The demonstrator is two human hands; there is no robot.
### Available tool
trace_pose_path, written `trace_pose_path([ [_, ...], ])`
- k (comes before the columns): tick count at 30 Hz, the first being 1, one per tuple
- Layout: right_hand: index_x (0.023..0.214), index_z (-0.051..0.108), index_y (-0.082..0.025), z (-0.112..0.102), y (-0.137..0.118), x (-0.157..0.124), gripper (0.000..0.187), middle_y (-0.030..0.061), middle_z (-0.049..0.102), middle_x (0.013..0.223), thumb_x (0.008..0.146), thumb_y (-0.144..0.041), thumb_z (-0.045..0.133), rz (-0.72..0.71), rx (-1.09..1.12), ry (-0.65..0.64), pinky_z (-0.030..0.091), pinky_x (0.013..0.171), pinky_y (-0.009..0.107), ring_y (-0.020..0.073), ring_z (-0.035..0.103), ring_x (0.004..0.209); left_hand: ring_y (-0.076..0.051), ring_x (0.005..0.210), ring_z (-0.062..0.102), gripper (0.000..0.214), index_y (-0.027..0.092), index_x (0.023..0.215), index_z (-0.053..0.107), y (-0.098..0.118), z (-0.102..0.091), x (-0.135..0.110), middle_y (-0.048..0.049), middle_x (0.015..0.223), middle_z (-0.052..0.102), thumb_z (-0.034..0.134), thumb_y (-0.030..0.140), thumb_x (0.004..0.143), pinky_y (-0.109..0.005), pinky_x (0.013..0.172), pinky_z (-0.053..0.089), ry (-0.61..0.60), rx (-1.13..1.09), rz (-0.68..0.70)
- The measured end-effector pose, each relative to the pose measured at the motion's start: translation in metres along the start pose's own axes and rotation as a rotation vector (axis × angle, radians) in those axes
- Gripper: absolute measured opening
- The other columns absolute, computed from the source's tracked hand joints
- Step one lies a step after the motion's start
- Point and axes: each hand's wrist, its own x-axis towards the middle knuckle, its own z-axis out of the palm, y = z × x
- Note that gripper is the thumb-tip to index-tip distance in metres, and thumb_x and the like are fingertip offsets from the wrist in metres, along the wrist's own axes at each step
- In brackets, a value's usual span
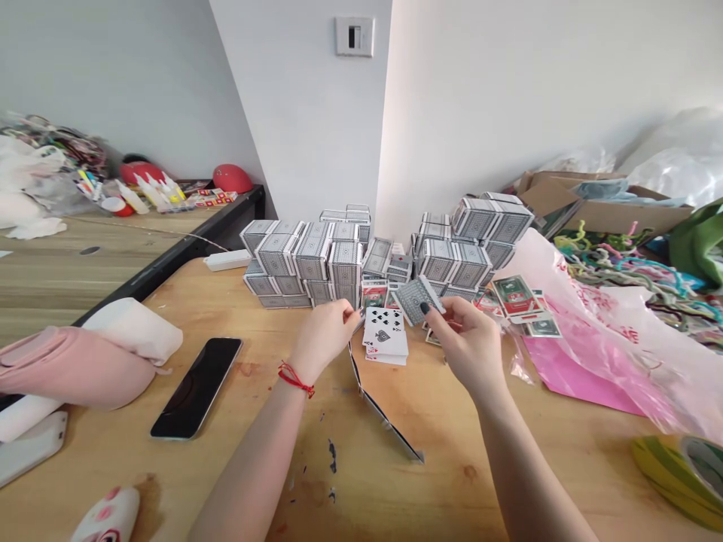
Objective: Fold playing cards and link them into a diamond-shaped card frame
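My right hand (471, 342) pinches a grey-backed playing card (416, 299), tilted, between thumb and fingers; whether it is one card or more I cannot tell. My left hand (327, 327), with a red string bracelet, has its fingers pressed together. A greyish edge shows at its fingertips, too little to name. Between the hands lies a loose pile of playing cards (387, 342), face up, ace of spades on top. From below my left fingertips a thin, dark-edged folded strip (384, 418) runs toward me. Behind stand stacked blocks of grey-backed cards (316, 252).
More card blocks (457, 260) rise at the back right, beside green-and-red card boxes (515, 297). A black-screened phone (196, 388) and a pink case (84, 365) lie left. Pink plastic (587, 324) and yellow tape (672, 474) occupy the right. Dark scraps (332, 455) dot the table.
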Motion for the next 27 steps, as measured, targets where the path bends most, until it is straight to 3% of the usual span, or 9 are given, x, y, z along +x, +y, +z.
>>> trace_pose_path([
  [4, 0.062, 0.055, -0.018, 0.003, 0.002, 0.000, 0.016, -0.0006, 0.047, 0.063, 0.072, -0.030, 0.057, -0.039, -0.035, 0.009, 0.039, 0.046, 0.021, 0.0106, 0.045, 0.053, -0.015, 0.079, 0.055, 0.028, 0.023, 0.087, 0.063, 0.013, 0.000, -0.012, -0.0019, 0.093, 0.060, 0.050, 0.045, 0.076, -0.024, 0.067, 0.039, -0.316, -0.096, 0.316],
  [6, 0.059, 0.053, -0.018, 0.003, 0.003, 0.000, 0.019, -0.0001, 0.047, 0.065, 0.072, -0.031, 0.057, -0.056, -0.038, 0.005, 0.038, 0.045, 0.021, 0.0104, 0.045, 0.053, -0.019, 0.092, 0.054, 0.044, 0.025, 0.098, 0.061, 0.024, 0.004, -0.020, -0.0021, 0.102, 0.058, 0.063, 0.051, 0.062, -0.026, 0.074, 0.040, -0.525, -0.114, 0.464],
  [8, 0.058, 0.052, -0.018, 0.002, 0.003, 0.000, 0.020, 0.0003, 0.047, 0.065, 0.073, -0.031, 0.056, -0.074, -0.055, 0.002, 0.038, 0.045, 0.021, 0.0107, 0.045, 0.054, -0.021, 0.096, 0.053, 0.055, 0.027, 0.107, 0.056, 0.034, 0.012, -0.028, -0.0028, 0.106, 0.058, 0.068, 0.047, 0.058, -0.028, 0.076, 0.041, -0.685, -0.080, 0.557],
  [10, 0.058, 0.052, -0.018, 0.000, 0.003, 0.001, 0.021, 0.0002, 0.048, 0.064, 0.073, -0.032, 0.056, -0.088, -0.077, 0.004, 0.038, 0.046, 0.021, 0.0112, 0.046, 0.055, -0.021, 0.093, 0.055, 0.054, 0.029, 0.110, 0.055, 0.041, 0.021, -0.032, -0.0023, 0.103, 0.059, 0.068, 0.039, 0.059, -0.028, 0.075, 0.042, -0.761, -0.042, 0.615],
  [18, 0.066, 0.058, -0.017, -0.001, 0.005, 0.000, 0.018, 0.0002, 0.053, 0.059, 0.075, -0.033, 0.054, -0.024, -0.093, -0.034, 0.036, 0.045, 0.022, 0.0122, 0.049, 0.053, -0.018, 0.085, 0.059, 0.033, 0.030, 0.101, 0.062, 0.041, 0.031, -0.030, 0.0007, 0.096, 0.066, 0.052, 0.022, 0.071, -0.025, 0.065, 0.042, -0.787, 0.084, 0.509],
  [22, 0.075, 0.059, -0.018, 0.000, 0.006, 0.001, 0.016, 0.0013, 0.058, 0.064, 0.077, -0.032, 0.051, -0.017, -0.049, -0.003, 0.038, 0.047, 0.022, 0.0119, 0.050, 0.052, -0.016, 0.077, 0.060, 0.032, 0.029, 0.092, 0.065, 0.036, 0.031, -0.024, 0.0007, 0.088, 0.067, 0.040, 0.016, 0.077, -0.024, 0.060, 0.040, -0.664, 0.110, 0.494],
  [27, 0.087, 0.059, -0.018, -0.002, 0.007, 0.004, 0.019, 0.0045, 0.063, 0.074, 0.077, -0.032, 0.051, -0.041, 0.012, 0.024, 0.044, 0.053, 0.025, 0.0142, 0.055, 0.060, -0.019, 0.077, 0.060, 0.031, 0.030, 0.091, 0.065, 0.026, 0.032, -0.018, -0.0003, 0.088, 0.067, 0.038, 0.021, 0.079, -0.026, 0.056, 0.039, -0.576, 0.120, 0.454],
])
